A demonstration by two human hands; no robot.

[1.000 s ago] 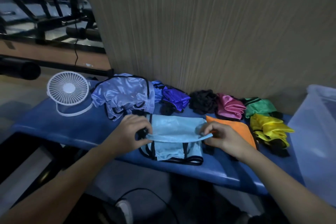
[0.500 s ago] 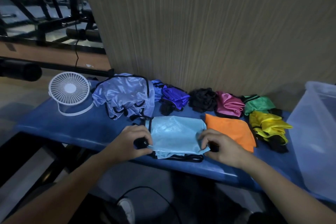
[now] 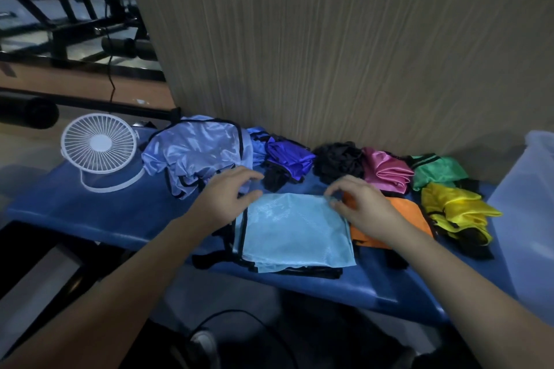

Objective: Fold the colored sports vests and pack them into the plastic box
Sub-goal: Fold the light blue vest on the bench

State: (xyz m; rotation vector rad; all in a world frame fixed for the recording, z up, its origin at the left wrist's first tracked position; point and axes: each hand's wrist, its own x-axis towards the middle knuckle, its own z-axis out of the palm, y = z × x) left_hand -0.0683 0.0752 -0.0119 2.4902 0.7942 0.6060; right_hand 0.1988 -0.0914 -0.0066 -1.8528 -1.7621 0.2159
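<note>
Both hands had moved from the near edge of the folded light blue vest (image 3: 292,231) up to its far edge since the frame half a second earlier, and the vest's folded-over flap now lay flat on the blue padded bench (image 3: 99,204). A person's left hand (image 3: 223,199) rested at the vest's far left corner, fingers loosely spread and relaxed, gripping nothing. At the far right corner, the right hand (image 3: 361,204) had its thumb and forefinger brought together at the fabric's edge; whether they actually pinched the cloth could not be told. The light blue vest, trimmed in black, lay folded into a rough rectangle near the bench's front edge, overlapping the left side of a folded orange vest (image 3: 410,213). Along the wood-grain wall panel (image 3: 329,39) behind, unfolded vests sat in a row: a crumpled lavender vest (image 3: 195,156), a royal blue vest (image 3: 287,156), a black vest (image 3: 338,159), a pink vest (image 3: 386,171) and a green vest (image 3: 437,169), with a yellow vest (image 3: 455,210) in front of the green one. A small white desk fan (image 3: 99,144) stood at the bench's left end, just beside the lavender vest. The translucent plastic box (image 3: 527,204) stood at the right end of the bench, beyond the yellow vest, its inside not visible. Dark gym equipment (image 3: 75,9) filled the background at upper left.
</note>
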